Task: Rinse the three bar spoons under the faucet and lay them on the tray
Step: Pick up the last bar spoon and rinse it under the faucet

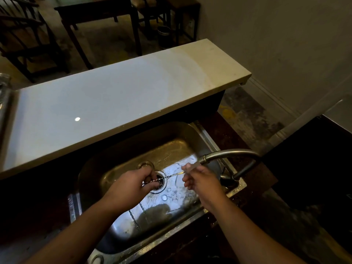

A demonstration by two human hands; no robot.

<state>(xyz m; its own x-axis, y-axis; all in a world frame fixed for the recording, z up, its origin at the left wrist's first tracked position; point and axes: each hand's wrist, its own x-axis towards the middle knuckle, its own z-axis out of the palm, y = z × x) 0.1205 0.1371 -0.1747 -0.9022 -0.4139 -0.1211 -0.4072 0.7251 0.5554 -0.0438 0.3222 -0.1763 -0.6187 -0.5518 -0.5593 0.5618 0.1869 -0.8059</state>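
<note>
Head view looks down into a steel sink [114, 149], and both hands are over it. Left hand [131, 184] has its fingers [152, 174] curled tight round the twisted handle of a bar spoon [167, 177], right above the drain [159, 182]. Right hand [202, 181] pinches the other end of that spoon, fingers closed on it just beneath the spout of the faucet [230, 154]. Water runs from the spout onto the right hand's fingers and the spoon's tip. Spoon lies almost level, stretched between the two hands. Sink floor is wet and shiny, and a thin chain [142, 208] trails across it near the left wrist. Beyond the sink runs a pale raised desk [114, 92], bare on top, with dark chairs [28, 35] behind it.
</note>
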